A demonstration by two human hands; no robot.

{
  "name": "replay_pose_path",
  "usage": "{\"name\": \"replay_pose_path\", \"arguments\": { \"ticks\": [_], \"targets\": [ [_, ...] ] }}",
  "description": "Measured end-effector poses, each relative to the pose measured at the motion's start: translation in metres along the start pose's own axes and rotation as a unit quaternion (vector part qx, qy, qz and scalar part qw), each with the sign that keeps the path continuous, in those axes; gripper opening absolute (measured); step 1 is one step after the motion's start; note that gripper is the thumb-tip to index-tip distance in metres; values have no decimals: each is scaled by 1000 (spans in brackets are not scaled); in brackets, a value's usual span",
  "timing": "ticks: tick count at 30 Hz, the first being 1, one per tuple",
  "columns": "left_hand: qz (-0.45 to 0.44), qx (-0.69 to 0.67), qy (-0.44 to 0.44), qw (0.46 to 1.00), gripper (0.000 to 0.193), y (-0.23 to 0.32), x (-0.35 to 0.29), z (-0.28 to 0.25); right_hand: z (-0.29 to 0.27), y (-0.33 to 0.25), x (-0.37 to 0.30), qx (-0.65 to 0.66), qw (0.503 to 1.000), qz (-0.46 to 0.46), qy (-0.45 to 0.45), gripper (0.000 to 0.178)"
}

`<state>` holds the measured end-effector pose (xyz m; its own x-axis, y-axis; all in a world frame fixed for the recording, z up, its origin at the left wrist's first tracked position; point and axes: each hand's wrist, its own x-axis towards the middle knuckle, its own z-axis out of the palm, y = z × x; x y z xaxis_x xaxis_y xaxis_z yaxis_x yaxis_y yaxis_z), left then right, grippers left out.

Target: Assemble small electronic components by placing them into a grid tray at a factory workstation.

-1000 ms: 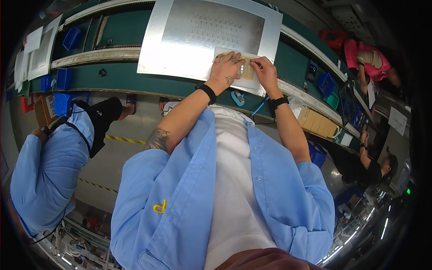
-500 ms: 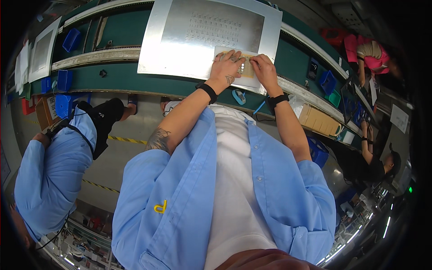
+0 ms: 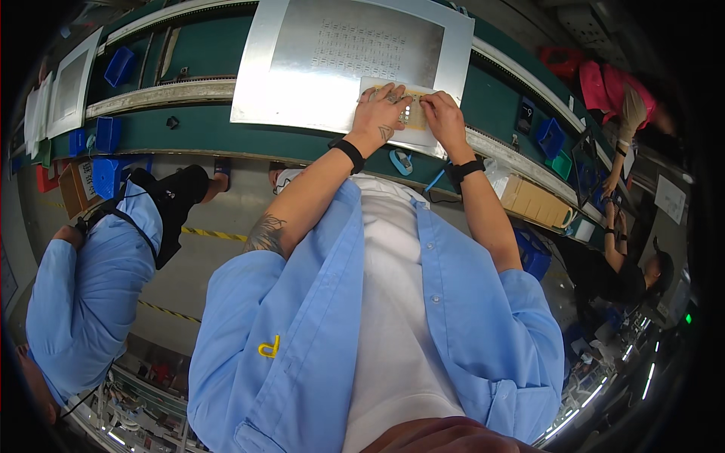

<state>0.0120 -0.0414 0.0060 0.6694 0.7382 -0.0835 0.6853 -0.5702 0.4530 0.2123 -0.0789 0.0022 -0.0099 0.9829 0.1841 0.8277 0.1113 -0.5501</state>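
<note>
A thin yellowish panel with rows of pale spots rests on a whitish board, which lies over the near right part of a large silver-framed metal sheet. Spread over the panel's left part is my left hand, its fingers extended and pressing down. My right hand is closed at the panel's right side, thumb and fingertips together against it. Whatever is between those fingertips is too small to make out. Fine rows of slots mark the sheet's grey middle, beyond my hands.
A blue handheld device lies at the green bench's near edge. Blue bins stand to the right, others to the left. Metal rails run along the bench. Co-workers stand at left and at right.
My hands stay almost in place on the panel. At the upper right, the person in pink has shifted and now stretches an arm toward the co-worker in black.
</note>
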Motion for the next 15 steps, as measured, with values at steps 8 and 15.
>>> {"name": "replay_pose_path", "arguments": {
  "ticks": [8, 15],
  "targets": [
    [-3, -2, -3, 1000, 63, 0, 0, 1, 5, 3, -4, 91, 991, 98, 12, 12],
    [0, -27, 16, 1000, 61, 2, -1, 4, 7, 8, -7, 111, 989, 96, 24, 15]
  ]
}}
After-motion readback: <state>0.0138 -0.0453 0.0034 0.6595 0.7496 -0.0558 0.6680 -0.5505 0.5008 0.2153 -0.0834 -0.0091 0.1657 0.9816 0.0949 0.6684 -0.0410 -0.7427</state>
